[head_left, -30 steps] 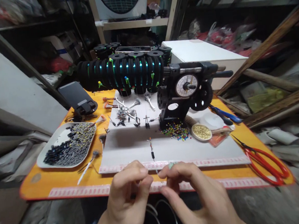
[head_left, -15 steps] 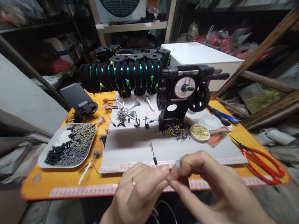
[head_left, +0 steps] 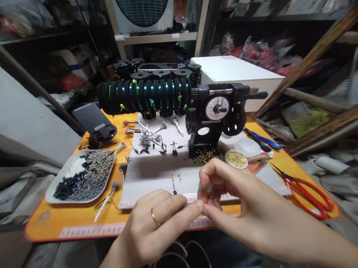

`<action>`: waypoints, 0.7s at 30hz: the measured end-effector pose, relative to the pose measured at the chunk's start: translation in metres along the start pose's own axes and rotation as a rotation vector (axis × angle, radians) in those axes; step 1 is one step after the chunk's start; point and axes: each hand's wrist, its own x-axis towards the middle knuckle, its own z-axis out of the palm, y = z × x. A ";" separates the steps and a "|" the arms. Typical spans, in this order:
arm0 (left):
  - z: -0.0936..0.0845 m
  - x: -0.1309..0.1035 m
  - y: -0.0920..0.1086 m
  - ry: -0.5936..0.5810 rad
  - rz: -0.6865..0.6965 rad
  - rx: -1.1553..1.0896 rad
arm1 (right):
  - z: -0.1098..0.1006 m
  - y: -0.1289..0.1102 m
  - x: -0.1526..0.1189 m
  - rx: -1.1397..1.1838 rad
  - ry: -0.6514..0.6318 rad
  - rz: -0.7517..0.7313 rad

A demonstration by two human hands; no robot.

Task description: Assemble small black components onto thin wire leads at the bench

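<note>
Right hand now reaches farther over the board

Since the earlier frame, the right hand [head_left: 229, 191] has come up over the near edge of the white board [head_left: 151, 181], covering part of it and reaching close to the colored beads [head_left: 204, 156]. Left hand [head_left: 156, 225] stays beside it, fingertips meeting or almost meeting.

Head view: the right grip is narrow, thumb and index tips close together; whether it is fully closed, or has hold of something tiny, cannot be told. A greenish-grey wrap shows on one finger. The left grip is turned back-up, a gold ring [head_left: 155, 217] on one finger; how far it is open, and what it may hold, is hidden.

Just beyond the left fingers, a black-ended piece [head_left: 174, 189] lies by the board's near edge, with a small metallic piece [head_left: 179, 177] beside it.

Near the table's left edge sits the white tray [head_left: 50, 194] of black and grey parts. Red-handled scissors [head_left: 308, 194] lie at the near right corner, and a bowl of gold bits [head_left: 236, 159] is on the right.

Pale strips with red marks run along the near edges of table [head_left: 47, 220] and board, and the machine's dial [head_left: 217, 108] carries markings; both are too small to read.
</note>
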 end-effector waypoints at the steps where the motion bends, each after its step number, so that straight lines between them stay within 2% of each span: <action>1: -0.002 0.000 0.000 0.000 0.000 0.001 | 0.000 0.000 0.001 0.015 -0.003 0.006; 5: -0.002 0.002 0.005 0.028 -0.083 -0.018 | 0.007 0.003 0.003 0.184 0.027 0.025; 7: 0.000 0.000 0.010 0.100 -0.183 -0.048 | 0.017 0.006 0.003 0.351 0.127 0.017; 10: 0.004 -0.004 0.019 0.194 -0.342 -0.203 | 0.035 0.011 0.001 0.531 0.360 -0.063; 12: 0.005 -0.007 0.023 0.215 -0.394 -0.329 | 0.042 0.015 -0.002 0.411 0.453 -0.232; 13: 0.005 -0.008 0.025 0.218 -0.406 -0.369 | 0.044 0.017 -0.004 0.268 0.442 -0.341; 15: 0.004 -0.010 0.026 0.225 -0.437 -0.399 | 0.042 0.021 -0.009 -0.047 0.332 -0.505; 18: 0.002 -0.012 0.025 0.241 -0.478 -0.390 | 0.035 0.026 -0.015 -0.306 0.188 -0.585; 21: 0.002 -0.013 0.025 0.233 -0.489 -0.393 | 0.030 0.027 -0.019 -0.385 0.152 -0.571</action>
